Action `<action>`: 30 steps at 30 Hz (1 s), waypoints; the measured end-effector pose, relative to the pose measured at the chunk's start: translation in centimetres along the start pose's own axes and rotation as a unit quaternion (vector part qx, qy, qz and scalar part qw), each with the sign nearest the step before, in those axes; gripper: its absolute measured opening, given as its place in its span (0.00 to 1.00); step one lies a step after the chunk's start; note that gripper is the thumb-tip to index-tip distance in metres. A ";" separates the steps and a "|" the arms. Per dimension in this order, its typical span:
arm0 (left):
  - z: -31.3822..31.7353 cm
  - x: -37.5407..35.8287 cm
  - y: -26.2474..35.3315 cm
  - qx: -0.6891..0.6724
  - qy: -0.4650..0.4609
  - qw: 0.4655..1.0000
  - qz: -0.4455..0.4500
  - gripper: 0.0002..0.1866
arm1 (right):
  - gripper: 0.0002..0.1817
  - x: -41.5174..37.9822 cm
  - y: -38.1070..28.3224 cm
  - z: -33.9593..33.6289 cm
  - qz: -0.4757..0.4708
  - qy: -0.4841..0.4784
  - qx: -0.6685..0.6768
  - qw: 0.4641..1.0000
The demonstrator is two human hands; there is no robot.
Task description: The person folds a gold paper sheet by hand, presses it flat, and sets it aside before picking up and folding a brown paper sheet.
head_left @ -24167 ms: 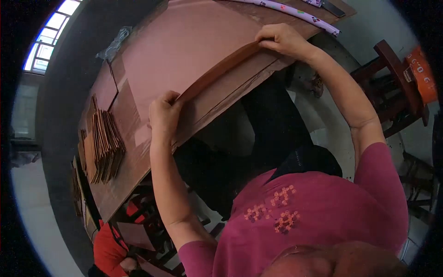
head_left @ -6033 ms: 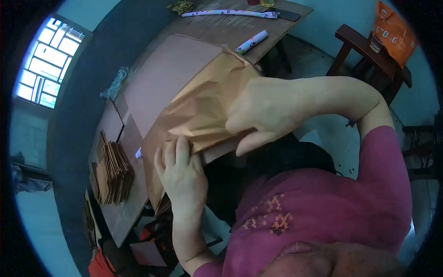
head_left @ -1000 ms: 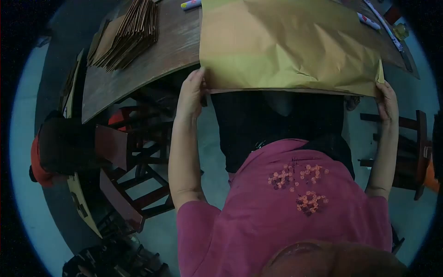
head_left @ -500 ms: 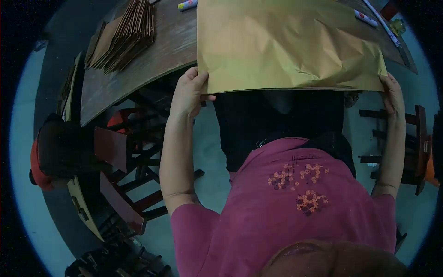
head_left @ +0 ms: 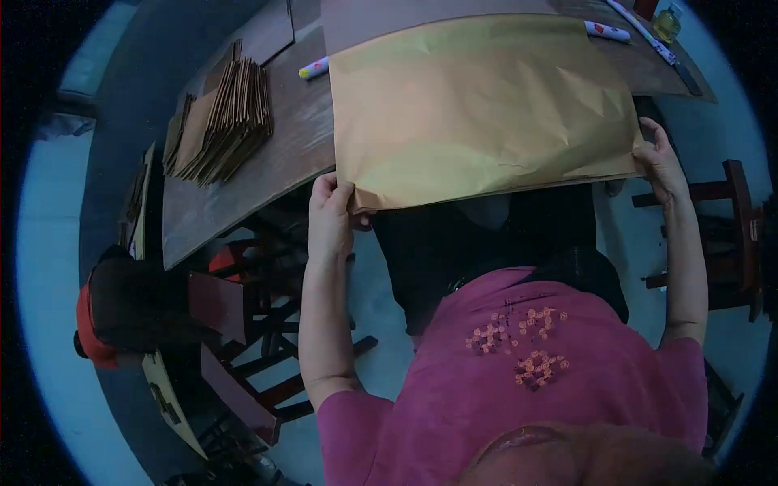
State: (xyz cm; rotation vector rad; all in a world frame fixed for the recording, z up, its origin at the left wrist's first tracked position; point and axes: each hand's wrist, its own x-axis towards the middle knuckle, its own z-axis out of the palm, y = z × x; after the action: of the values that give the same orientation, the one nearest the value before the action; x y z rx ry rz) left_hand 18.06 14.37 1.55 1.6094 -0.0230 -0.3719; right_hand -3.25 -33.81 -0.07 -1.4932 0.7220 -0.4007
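A wide sheet of brown paper with creases on its right part stretches between my two hands, its near edge hanging past the table's front edge. My left hand pinches the near left corner, thumb on top and fingers beneath. At the near right corner, my right hand grips the paper between thumb and fingers. A patterned roll shows beside the paper's left edge, and another patterned roll end lies at its far right corner.
A stack of folded brown cardboard stands on the wooden table at the left. A long white tube and a yellowish jar are at the far right. Dark stools stand below left, a wooden chair at right.
The paper and both hands sit lower in view, and more of the table beyond shows. The paper lies flatter, with its far edge now visible.
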 end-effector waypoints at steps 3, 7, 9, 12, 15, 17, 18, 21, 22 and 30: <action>0.6 -1.0 1.5 0.014 0.025 0.999 0.038 0.22 | 0.39 -0.1 -1.0 -0.7 0.011 -0.037 -0.032 0.999; 0.7 -0.5 3.0 0.004 0.018 0.999 0.049 0.20 | 0.34 -0.9 -2.6 0.2 -0.016 -0.023 0.015 0.999; -1.1 0.9 2.5 -0.032 -0.048 0.993 0.100 0.15 | 0.27 -1.4 -3.7 0.2 0.016 -0.046 0.052 0.997; -2.2 2.5 2.9 -0.039 -0.082 0.989 0.113 0.14 | 0.17 -0.3 -3.5 -1.1 0.022 -0.065 0.072 0.995; -2.6 3.8 3.0 -0.041 -0.140 0.978 0.147 0.13 | 0.13 0.0 -2.8 -0.9 -0.019 -0.092 0.161 0.983; -2.0 3.6 3.4 -0.054 -0.127 0.977 0.160 0.14 | 0.15 -0.7 -3.1 -1.2 -0.040 -0.106 0.196 0.974; -2.9 4.2 4.0 -0.043 -0.154 0.976 0.147 0.16 | 0.17 -1.0 -3.6 -1.3 -0.050 -0.128 0.227 0.964; -3.8 4.7 6.6 -0.117 -0.333 0.931 0.094 0.21 | 0.22 -0.3 -4.9 -1.6 -0.089 -0.205 0.300 0.927; -4.1 5.0 7.0 -0.115 -0.334 0.930 0.100 0.21 | 0.22 0.3 -5.1 -1.6 -0.095 -0.206 0.301 0.926; -1.5 7.9 10.3 -0.052 -0.162 0.962 0.212 0.29 | 0.28 3.8 -9.4 0.6 -0.153 -0.241 0.276 0.918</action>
State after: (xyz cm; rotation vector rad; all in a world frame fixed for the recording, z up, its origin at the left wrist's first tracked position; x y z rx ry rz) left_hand 28.06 13.12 9.91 1.3811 -0.5798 -0.2921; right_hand 1.75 -36.47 8.39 -1.0911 -0.0337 -0.4063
